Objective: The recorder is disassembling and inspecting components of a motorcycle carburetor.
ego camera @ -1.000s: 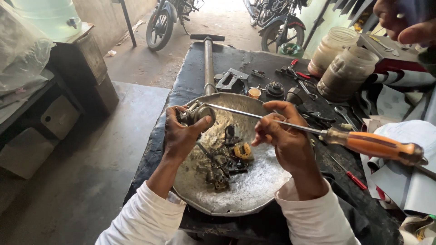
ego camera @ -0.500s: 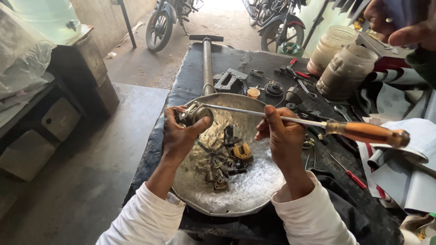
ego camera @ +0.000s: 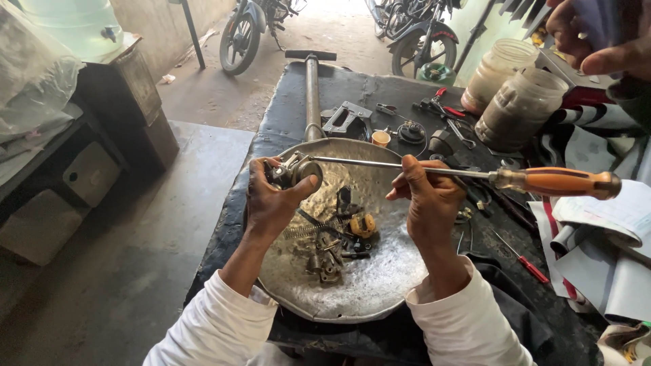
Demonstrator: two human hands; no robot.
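Observation:
My left hand [ego camera: 271, 200] grips a small metal carburetor part [ego camera: 296, 169] over the left rim of a round dented metal pan [ego camera: 380, 285]. My right hand [ego camera: 428, 203] pinches the shaft of a long screwdriver [ego camera: 475, 173] with an orange handle, held level, its tip resting against the part. Down in the pan lie several small pieces: a spring [ego camera: 298, 232], dark screws and a yellow-brown float [ego camera: 364, 224].
The pan sits on a black-covered bench [ego camera: 285, 115] with a grey pump [ego camera: 312, 88], pliers [ego camera: 444, 108], a small red screwdriver [ego camera: 525, 261] and two murky jars [ego camera: 519, 108]. Another person's hand [ego camera: 597, 37] is at top right. Papers lie right; motorcycles stand behind.
The screwdriver has swung closer to level and its handle has shifted left and up. My right hand slid a little along the shaft. My left hand keeps the part in place.

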